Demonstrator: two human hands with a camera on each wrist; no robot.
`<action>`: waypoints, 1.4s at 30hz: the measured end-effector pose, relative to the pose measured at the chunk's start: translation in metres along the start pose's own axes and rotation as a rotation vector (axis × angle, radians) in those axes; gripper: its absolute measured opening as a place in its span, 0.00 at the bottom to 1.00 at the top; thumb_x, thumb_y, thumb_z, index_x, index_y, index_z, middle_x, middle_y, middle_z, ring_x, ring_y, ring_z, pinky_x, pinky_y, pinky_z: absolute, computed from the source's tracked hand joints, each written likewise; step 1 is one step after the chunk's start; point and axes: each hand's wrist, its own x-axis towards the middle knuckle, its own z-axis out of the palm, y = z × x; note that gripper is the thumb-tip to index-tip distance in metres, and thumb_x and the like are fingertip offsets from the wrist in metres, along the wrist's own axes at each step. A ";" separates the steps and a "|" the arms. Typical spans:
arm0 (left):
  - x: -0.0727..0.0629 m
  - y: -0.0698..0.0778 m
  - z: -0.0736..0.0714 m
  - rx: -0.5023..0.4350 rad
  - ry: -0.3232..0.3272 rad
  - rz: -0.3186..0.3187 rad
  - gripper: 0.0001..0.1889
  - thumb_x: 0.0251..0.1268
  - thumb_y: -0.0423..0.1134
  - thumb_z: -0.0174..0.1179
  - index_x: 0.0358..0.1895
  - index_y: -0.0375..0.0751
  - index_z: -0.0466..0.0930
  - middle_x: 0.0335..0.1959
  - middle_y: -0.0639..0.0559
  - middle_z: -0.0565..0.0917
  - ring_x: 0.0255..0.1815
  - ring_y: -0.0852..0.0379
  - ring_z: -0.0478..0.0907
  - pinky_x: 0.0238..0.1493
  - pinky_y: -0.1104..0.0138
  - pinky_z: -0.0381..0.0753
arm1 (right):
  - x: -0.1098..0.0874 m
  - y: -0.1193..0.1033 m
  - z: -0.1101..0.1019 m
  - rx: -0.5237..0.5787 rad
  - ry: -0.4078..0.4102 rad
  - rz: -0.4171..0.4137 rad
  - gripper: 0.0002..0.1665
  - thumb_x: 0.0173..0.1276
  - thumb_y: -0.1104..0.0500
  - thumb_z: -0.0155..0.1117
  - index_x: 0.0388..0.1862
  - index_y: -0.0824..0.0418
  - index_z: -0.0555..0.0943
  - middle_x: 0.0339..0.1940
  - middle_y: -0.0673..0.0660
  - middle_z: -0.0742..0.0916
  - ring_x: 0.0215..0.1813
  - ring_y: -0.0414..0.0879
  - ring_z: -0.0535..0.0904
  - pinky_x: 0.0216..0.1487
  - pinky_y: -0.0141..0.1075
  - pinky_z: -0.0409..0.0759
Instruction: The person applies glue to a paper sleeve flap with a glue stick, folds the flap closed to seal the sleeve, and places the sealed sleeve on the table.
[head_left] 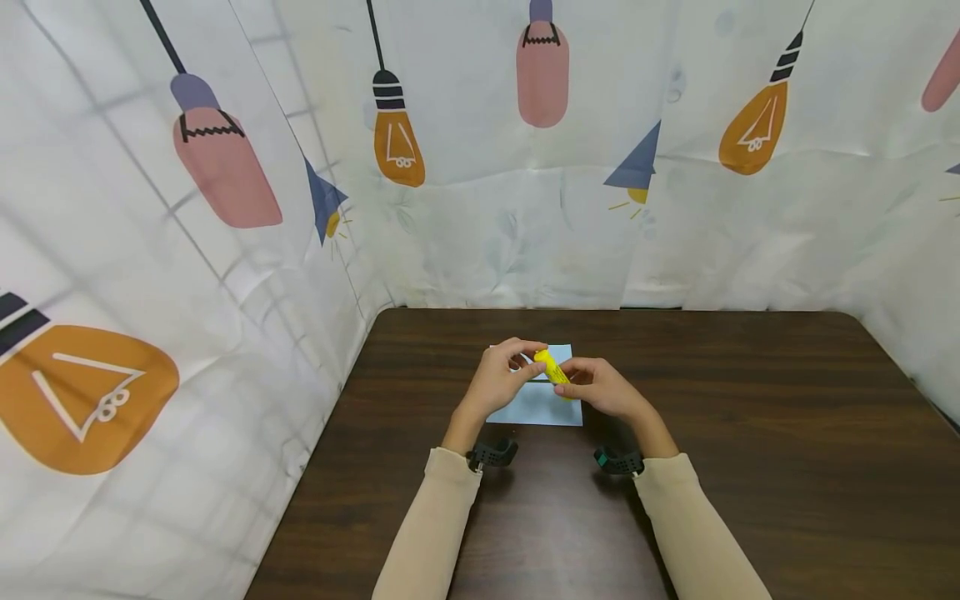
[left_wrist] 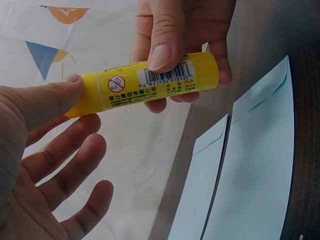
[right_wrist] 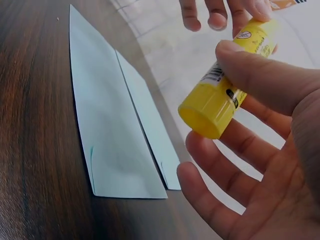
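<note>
A yellow glue stick is held between both hands above two pale blue paper pieces. My left hand pinches its cap end between thumb and index finger, the other fingers spread apart. My right hand grips the other end of the tube, thumb on top beside the barcode. In the left wrist view the glue stick shows printed text and a barcode, with the cap on. The right wrist view shows the round base of the glue stick facing the camera.
The paper pieces lie side by side on the dark wooden table, a narrow gap between them. Behind and to the left hangs a white cloth printed with lamps. Each wrist wears a black strap.
</note>
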 end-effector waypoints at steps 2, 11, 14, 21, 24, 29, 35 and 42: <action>0.000 0.000 0.000 0.020 -0.009 0.011 0.18 0.69 0.40 0.67 0.59 0.42 0.85 0.45 0.50 0.86 0.41 0.54 0.83 0.48 0.64 0.83 | 0.000 0.000 -0.001 -0.035 0.019 -0.005 0.17 0.70 0.57 0.71 0.54 0.61 0.85 0.47 0.60 0.88 0.44 0.53 0.83 0.45 0.42 0.83; -0.003 0.002 -0.006 0.087 -0.043 -0.020 0.15 0.69 0.41 0.68 0.56 0.45 0.86 0.46 0.53 0.87 0.42 0.53 0.83 0.47 0.65 0.81 | -0.003 0.002 -0.006 -0.165 0.090 0.001 0.17 0.67 0.58 0.74 0.53 0.59 0.86 0.47 0.58 0.89 0.42 0.49 0.84 0.46 0.41 0.83; -0.005 0.000 -0.010 0.110 -0.058 -0.057 0.14 0.71 0.43 0.66 0.56 0.46 0.86 0.45 0.54 0.87 0.42 0.54 0.82 0.44 0.65 0.82 | -0.006 0.004 -0.009 -0.183 0.121 0.022 0.18 0.66 0.57 0.75 0.54 0.58 0.86 0.48 0.58 0.89 0.44 0.49 0.84 0.47 0.42 0.83; -0.009 -0.011 -0.022 0.186 -0.070 -0.145 0.18 0.72 0.48 0.65 0.59 0.46 0.85 0.45 0.53 0.87 0.43 0.56 0.81 0.42 0.62 0.81 | -0.011 0.010 -0.017 -0.224 0.218 0.109 0.21 0.67 0.53 0.74 0.57 0.57 0.84 0.52 0.59 0.87 0.50 0.54 0.81 0.49 0.45 0.81; -0.011 -0.017 -0.029 0.225 -0.063 -0.181 0.17 0.72 0.49 0.64 0.59 0.49 0.85 0.44 0.54 0.87 0.41 0.57 0.81 0.40 0.63 0.80 | -0.013 0.013 -0.022 -0.233 0.255 0.135 0.22 0.69 0.51 0.73 0.58 0.58 0.83 0.52 0.60 0.87 0.52 0.55 0.81 0.48 0.45 0.82; -0.014 -0.027 -0.039 0.274 -0.027 -0.220 0.17 0.72 0.48 0.64 0.58 0.46 0.85 0.41 0.54 0.86 0.37 0.58 0.79 0.35 0.63 0.78 | -0.016 0.019 -0.030 -0.228 0.325 0.176 0.24 0.70 0.51 0.72 0.59 0.60 0.81 0.55 0.63 0.86 0.57 0.61 0.81 0.52 0.52 0.82; -0.020 -0.039 -0.049 0.340 0.028 -0.267 0.16 0.71 0.45 0.66 0.56 0.43 0.86 0.41 0.52 0.84 0.41 0.54 0.77 0.43 0.59 0.78 | -0.021 0.029 -0.039 -0.243 0.414 0.218 0.25 0.71 0.51 0.70 0.62 0.62 0.79 0.57 0.66 0.85 0.60 0.64 0.81 0.53 0.55 0.83; -0.026 -0.051 -0.055 0.393 0.051 -0.336 0.16 0.70 0.46 0.67 0.56 0.45 0.85 0.49 0.47 0.84 0.52 0.47 0.78 0.55 0.51 0.78 | -0.026 0.041 -0.047 -0.285 0.482 0.270 0.24 0.71 0.54 0.70 0.60 0.66 0.79 0.57 0.70 0.85 0.59 0.67 0.82 0.58 0.60 0.80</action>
